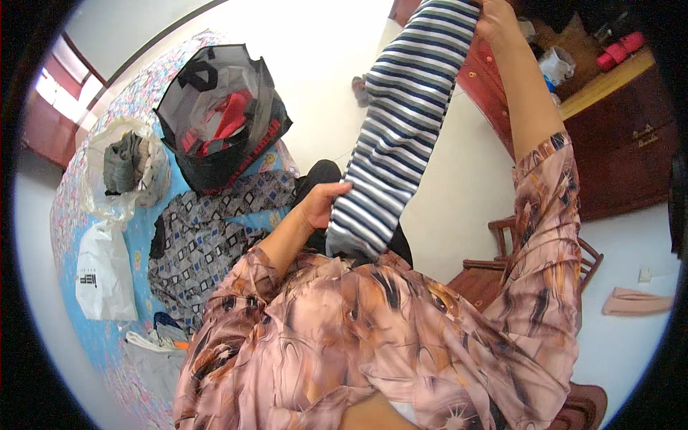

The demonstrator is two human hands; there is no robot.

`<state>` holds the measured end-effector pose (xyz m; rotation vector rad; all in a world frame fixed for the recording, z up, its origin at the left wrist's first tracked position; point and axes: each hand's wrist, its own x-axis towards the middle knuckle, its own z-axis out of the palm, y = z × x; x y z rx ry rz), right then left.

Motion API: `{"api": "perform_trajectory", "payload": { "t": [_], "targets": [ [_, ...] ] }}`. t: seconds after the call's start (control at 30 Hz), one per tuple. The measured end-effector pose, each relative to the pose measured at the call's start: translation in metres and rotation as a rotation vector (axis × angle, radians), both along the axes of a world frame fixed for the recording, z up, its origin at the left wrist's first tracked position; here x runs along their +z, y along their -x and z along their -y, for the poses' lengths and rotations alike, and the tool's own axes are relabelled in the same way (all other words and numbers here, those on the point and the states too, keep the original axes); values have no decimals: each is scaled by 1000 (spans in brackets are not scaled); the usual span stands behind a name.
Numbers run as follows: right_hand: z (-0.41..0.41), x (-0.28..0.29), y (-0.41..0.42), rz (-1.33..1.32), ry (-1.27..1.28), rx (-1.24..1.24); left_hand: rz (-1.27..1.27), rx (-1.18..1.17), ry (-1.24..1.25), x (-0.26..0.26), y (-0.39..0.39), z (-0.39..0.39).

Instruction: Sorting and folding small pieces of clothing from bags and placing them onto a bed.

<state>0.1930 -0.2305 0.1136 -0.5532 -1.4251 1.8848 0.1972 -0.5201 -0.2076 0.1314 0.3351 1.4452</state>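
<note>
A navy, grey and white striped knit garment (404,123) is stretched between my two hands, over my lap. My left hand (321,203) pinches its lower left edge near the grey end. My right hand (495,19) grips the far upper end, raised at the top of the view. To the left, a grey garment with a diamond pattern (199,236) lies spread on the bed. Behind it stands a black bag (215,166), its top open, with red cloth (232,115) inside.
On the blue patterned bed (141,252) are a clear plastic bag (88,196) holding grey clothing (122,164), a white plastic bag (105,274) and a light grey cloth (156,371). At right stand a dark red wooden cabinet (613,161) and a wooden chair (475,282).
</note>
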Motion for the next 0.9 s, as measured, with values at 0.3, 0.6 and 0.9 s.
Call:
{"api": "perform_trajectory", "payload": {
  "t": [0.3,0.6,0.9],
  "targets": [
    [106,-88,-96,-181,-893,644,224,387,-173,55,7,11],
    [163,-152,-144,13,-827,1360,-525,614,199,88,-31,120],
    [161,-240,-55,241,-41,1096,-968,1486,773,193,-61,311]
  ]
}}
